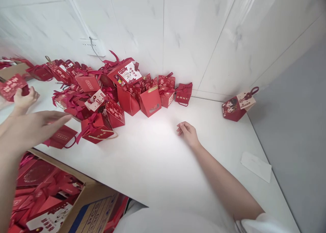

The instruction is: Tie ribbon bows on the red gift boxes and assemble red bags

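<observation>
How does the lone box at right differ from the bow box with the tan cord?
The lone box has a pale flap; the bow box, a red ribbon bow. The lone box has a dark red loop; the bow box, a tan cord. The lone box stands apart; the bow box is beside other boxes. Both are largely red.

Cardboard carton [91,209]: blue print, slanted, read "PCS"; number stood beneath, ending in "30", first digit unsure. Chinese characters on many red boxes [115,113], most too small or blurred to read. Gold line of them on box with rope handle [100,125]; framed gold line on box with loop handle [61,137]. Upper white card [129,73] bore dark red characters; white card inside carton [52,218], likewise red. Pale lettering on far-left box [12,86] was blurred.
</observation>
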A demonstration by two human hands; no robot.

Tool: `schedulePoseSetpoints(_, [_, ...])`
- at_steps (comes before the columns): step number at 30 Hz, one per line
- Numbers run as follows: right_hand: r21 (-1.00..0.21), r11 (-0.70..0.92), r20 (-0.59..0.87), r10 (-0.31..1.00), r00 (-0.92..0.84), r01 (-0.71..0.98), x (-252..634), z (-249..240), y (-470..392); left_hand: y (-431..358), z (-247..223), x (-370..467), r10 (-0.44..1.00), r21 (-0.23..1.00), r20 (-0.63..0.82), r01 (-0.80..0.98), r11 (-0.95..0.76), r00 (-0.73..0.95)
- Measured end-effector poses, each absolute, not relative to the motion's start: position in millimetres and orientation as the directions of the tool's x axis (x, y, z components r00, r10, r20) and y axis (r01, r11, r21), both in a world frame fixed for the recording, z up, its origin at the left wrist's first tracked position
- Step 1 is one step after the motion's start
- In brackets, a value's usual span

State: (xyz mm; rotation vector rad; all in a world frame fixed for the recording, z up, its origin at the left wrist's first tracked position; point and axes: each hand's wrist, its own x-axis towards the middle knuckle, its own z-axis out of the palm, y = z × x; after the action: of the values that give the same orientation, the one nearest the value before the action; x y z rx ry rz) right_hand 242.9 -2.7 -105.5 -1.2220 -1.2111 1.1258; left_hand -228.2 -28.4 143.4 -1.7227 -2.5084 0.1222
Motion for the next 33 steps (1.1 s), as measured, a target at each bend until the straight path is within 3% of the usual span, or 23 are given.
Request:
schedulePoseSetpoints(3, [-0.998, 0.045, 0.047, 0.998, 0.047, 0.04, 242, -104, -2, 8, 130, -183, 0.939, -0.15, -0.121, 0.941, 0.302, -0.321])
schedulePoseSetpoints(9, [-0.997, 0.055, 0.058, 0.997, 0.051, 0.058, 240, -101, 0, 56, 96, -129, 0.963, -0.123, -0.108, 0.964, 0.234, -0.247])
schedulePoseSetpoints(13, [-0.997, 0.053, 0.056, 0.997, 0.054, 0.06, 240, -100, 2, 70, 83, -127, 0.975, -0.23, -0.088, 0.957, 0.177, -0.202])
schedulePoseSetpoints(20, [-0.997, 0.046, 0.049, 0.998, 0.042, 0.069, 240, -96, 3, 70, 70, -137, 0.975, -0.183, -0.181, 0.978, 0.097, -0.13])
schedulePoseSetpoints(23, [-0.997, 0.036, 0.04, 0.998, 0.046, 0.073, 239, -95, 2, 56, 75, -128, 0.967, -0.199, -0.252, 0.98, -0.024, -0.027])
schedulePoseSetpoints(25, [-0.997, 0.034, 0.038, 0.998, 0.052, 0.074, 239, -94, 1, 44, 81, -115, 0.942, -0.1, -0.317, 0.983, -0.152, 0.113])
schedulePoseSetpoints(28, [-0.996, 0.038, 0.042, 0.997, 0.057, 0.077, 239, -93, 0, 30, 86, -93, 0.838, 0.233, -0.35, 0.906, -0.354, 0.418])
schedulePoseSetpoints(30, [-0.996, 0.042, 0.046, 0.997, 0.057, 0.081, 239, -93, 0, 25, 85, -80, 0.784, 0.385, -0.323, 0.83, -0.404, 0.531])
schedulePoseSetpoints(33, [-0.995, 0.047, 0.052, 0.997, 0.052, 0.088, 240, -94, -1, 25, 79, -71, 0.803, 0.397, -0.322, 0.842, -0.366, 0.501])
